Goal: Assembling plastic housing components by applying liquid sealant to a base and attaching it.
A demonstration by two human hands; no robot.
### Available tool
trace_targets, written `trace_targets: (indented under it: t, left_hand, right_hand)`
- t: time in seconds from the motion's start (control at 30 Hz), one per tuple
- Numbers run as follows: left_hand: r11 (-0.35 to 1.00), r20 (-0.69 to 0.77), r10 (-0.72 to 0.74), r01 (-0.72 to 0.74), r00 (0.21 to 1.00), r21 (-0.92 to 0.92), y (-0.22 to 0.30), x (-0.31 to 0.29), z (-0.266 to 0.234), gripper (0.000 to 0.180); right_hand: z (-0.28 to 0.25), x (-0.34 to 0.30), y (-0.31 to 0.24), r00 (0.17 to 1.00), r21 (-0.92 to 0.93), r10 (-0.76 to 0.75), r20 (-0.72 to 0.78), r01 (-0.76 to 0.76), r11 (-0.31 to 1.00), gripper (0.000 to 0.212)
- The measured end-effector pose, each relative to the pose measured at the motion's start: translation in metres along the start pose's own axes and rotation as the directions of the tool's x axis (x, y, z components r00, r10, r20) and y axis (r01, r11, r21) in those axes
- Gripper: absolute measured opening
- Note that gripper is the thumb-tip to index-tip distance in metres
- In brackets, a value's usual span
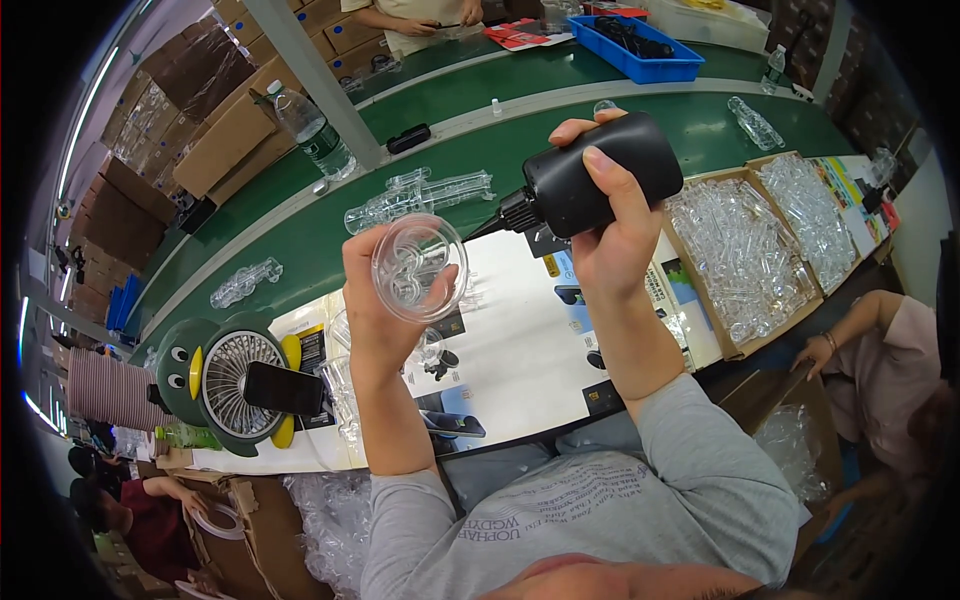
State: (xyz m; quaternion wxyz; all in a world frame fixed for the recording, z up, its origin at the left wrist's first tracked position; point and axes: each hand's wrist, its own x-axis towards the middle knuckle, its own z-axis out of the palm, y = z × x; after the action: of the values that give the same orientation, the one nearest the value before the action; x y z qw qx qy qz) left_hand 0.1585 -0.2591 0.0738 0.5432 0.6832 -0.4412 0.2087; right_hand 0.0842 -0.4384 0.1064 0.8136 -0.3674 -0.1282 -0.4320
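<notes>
My left hand (372, 300) is closed round a transparent round plastic part (420, 268) like a small cup, its wide rim facing up. In my right hand (618, 215) lies a black squeeze bottle (575, 180), tilted with its pointed nozzle (490, 226) toward the cup's right rim. The tip is close to that rim; I cannot tell whether it touches. Behind my left hand, a transparent plastic assembly (420, 196) rests on the green work surface (540, 135). Below both hands is a white printed sheet (530, 340).
To the right stand cardboard trays of transparent parts (735, 260). A penguin-shaped fan (235, 375) with a phone (284, 389) before it stands left. Farther off are a water bottle (312, 132) and a blue bin (635, 50). Other people sit or stand at the left, right and far side.
</notes>
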Motion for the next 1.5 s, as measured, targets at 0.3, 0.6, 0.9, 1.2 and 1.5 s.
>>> trace_targets:
  t: [0.3, 0.6, 0.9, 1.2, 1.5]
  left_hand:
    - [0.993, 0.079, 0.026, -0.034, 0.997, 0.110, 0.008, 0.011, -0.013, 0.048]
    - [0.977, 0.054, -0.040, 0.050, 0.998, -0.206, 0.000, 0.006, -0.015, 0.055]
    - [0.991, 0.045, 0.012, -0.006, 0.999, -0.134, -0.001, 0.011, -0.023, 0.053]
    - [0.962, 0.050, -0.045, 0.057, 0.998, -0.269, -0.004, 0.007, -0.028, 0.057]
    - [0.950, 0.084, -0.036, 0.060, 0.996, -0.307, -0.007, 0.004, -0.029, 0.045]
  right_hand:
    - [-0.001, 0.002, 0.002, 1.000, -0.005, 0.003, -0.010, -0.003, 1.000, 0.034]
    - [0.000, 0.001, 0.001, 1.000, 0.012, -0.009, 0.002, 0.009, 1.000, 0.033]
    - [-0.002, 0.003, 0.004, 1.000, 0.014, -0.014, 0.010, 0.014, 1.000, 0.032]
    - [0.001, 0.000, 0.001, 1.000, 0.007, 0.006, 0.009, -0.006, 1.000, 0.033]
    - [0.000, 0.001, 0.002, 1.000, 0.014, 0.005, 0.007, -0.006, 1.000, 0.033]
